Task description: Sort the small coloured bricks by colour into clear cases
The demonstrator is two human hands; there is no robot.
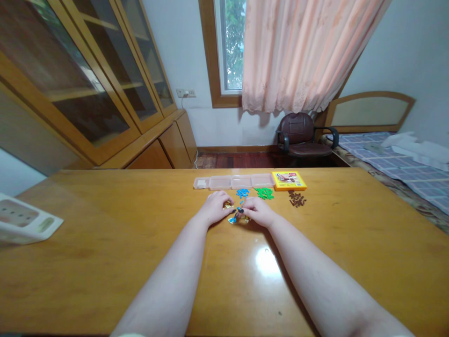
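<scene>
My left hand (214, 208) rests low over the table, its fingers curved and its thumb apart from them. Small cream-yellow pieces (228, 205) lie in the gap between them. Close by on the right, my right hand (258, 210) has thumb and fingertips drawn together; what they hold, if anything, is too small to make out. Below the fingertips is a mixed group of blue and cream pieces (232, 220), partly hidden by the right hand. Just beyond the hands lie a small blue pile (242, 192) and a green pile (264, 193) of little pieces.
Brown pieces (297, 199) lie to the right, below a yellow box (289, 181). A row of clear plastic compartments (220, 183) adjoins the box along the far side of the wooden table (122, 262). A white holder (26, 220) stands at the left edge. Beyond is an armchair (298, 133).
</scene>
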